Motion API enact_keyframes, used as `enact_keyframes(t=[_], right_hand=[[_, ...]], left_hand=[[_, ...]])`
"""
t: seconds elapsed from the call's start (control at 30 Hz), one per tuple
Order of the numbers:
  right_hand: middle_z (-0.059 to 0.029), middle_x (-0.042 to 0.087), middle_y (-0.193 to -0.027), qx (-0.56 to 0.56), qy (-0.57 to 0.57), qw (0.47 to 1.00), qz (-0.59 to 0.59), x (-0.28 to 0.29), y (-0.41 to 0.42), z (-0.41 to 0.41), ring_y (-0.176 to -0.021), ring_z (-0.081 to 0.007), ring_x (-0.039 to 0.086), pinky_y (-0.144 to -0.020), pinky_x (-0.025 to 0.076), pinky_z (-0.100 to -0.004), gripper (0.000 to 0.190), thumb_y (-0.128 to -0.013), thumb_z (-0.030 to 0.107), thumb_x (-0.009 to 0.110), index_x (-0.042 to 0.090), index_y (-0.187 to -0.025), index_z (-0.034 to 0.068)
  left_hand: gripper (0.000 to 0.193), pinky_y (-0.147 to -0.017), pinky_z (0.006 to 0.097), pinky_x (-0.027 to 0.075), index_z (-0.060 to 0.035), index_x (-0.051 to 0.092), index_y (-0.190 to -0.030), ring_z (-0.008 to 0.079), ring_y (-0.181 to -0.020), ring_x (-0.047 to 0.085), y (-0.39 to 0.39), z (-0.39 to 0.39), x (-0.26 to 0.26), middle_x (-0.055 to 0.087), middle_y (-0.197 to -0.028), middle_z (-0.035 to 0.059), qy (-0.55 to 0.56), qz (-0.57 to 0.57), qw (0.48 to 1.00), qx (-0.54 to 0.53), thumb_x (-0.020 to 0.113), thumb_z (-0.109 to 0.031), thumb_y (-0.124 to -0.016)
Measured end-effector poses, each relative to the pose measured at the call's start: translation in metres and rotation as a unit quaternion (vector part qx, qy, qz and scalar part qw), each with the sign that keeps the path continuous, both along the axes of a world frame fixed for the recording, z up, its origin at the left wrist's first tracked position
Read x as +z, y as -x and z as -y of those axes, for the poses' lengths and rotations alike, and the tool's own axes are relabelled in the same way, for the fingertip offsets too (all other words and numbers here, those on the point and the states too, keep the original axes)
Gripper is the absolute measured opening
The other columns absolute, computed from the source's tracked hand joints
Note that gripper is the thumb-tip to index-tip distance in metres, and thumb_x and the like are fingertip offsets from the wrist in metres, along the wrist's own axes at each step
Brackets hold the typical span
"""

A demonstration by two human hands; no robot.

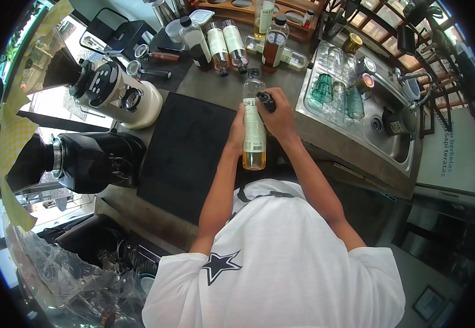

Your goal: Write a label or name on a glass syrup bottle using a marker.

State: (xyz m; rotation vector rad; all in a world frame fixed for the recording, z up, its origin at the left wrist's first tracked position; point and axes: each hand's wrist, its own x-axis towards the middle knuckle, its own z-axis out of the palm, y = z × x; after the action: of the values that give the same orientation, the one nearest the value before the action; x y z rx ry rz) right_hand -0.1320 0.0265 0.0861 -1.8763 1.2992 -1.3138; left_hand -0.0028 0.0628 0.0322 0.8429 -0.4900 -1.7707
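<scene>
A clear bottle point(254, 127) with a black cap and a pale printed label is held upright in front of my chest. Amber liquid fills its lower part. My left hand point(237, 129) grips the bottle from its left side. In the fingers of my right hand point(279, 115) is a small black crumpled wad point(266, 101), pressed close to the label's upper right edge; its material cannot be made out. Beyond the held bottle, two labelled bottles point(221, 49) lie with their caps towards me. A bottle of brown liquid point(275, 45) stands near them.
A black mat point(188, 151) covers the counter at left, beside a cream coffee grinder point(139, 102) and a black grinder point(98, 162). Two portafilters point(153, 74) rest behind. At right, glasses point(323, 88) crowd the drainboard of a steel sink point(399, 149). A wooden rack point(221, 12) is at the back.
</scene>
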Motion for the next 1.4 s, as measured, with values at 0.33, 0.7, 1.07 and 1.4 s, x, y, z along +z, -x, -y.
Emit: enact_keyframes(t=[0.33, 0.7, 1.07, 1.4], right_hand=[[-0.0059, 0.066, -0.102, 0.103, 0.072, 0.985, -0.117, -0.001, 0.003, -0.025, -0.093, -0.0279, 0.065, -0.08, 0.053, -0.0376, 0.028, -0.075, 0.009, 0.078, 0.065, -0.1, 0.008], [-0.009, 0.066, -0.103, -0.019, 0.07, 0.997, -0.034, 0.0, 0.005, 0.003, -0.094, -0.0317, 0.066, -0.079, 0.054, -0.0379, 0.026, -0.08, 0.009, 0.076, 0.065, -0.103, 0.006], [-0.0104, 0.064, -0.097, -0.025, 0.01, 0.996, 0.087, -0.011, 0.007, 0.001, -0.088, -0.0263, 0.066, -0.079, 0.051, -0.0335, 0.022, -0.087, 0.013, 0.075, 0.063, -0.102, 0.002], [-0.0108, 0.065, -0.096, -0.027, -0.024, 0.994, 0.099, -0.022, 0.013, 0.005, -0.088, -0.0243, 0.066, -0.079, 0.051, -0.0331, 0.024, -0.087, 0.014, 0.075, 0.063, -0.103, 0.001]], left_hand=[[0.052, -0.074, 0.0315, 0.056, -0.0096, 0.062, -0.116, 0.0158, -0.091, 0.067, -0.005, 0.002, -0.011, 0.066, -0.102, 0.0051, -0.033, 0.033, 0.997, 0.063, 0.035, -0.054, -0.106], [0.056, -0.058, 0.0321, 0.057, -0.0071, 0.061, -0.108, 0.018, -0.065, 0.066, 0.007, -0.006, 0.002, 0.065, -0.079, 0.0066, -0.036, 0.042, 0.998, -0.001, 0.03, -0.054, -0.106], [0.057, -0.06, 0.0377, 0.061, -0.0073, 0.06, -0.112, 0.0227, -0.064, 0.069, 0.008, -0.007, 0.01, 0.068, -0.083, 0.0094, -0.013, -0.043, 0.999, 0.006, 0.029, -0.053, -0.105], [0.063, -0.064, 0.0443, 0.063, -0.0026, 0.058, -0.116, 0.0295, -0.072, 0.071, -0.002, -0.006, -0.01, 0.068, -0.088, 0.0145, 0.015, -0.046, 0.998, -0.05, 0.027, -0.055, -0.103]])
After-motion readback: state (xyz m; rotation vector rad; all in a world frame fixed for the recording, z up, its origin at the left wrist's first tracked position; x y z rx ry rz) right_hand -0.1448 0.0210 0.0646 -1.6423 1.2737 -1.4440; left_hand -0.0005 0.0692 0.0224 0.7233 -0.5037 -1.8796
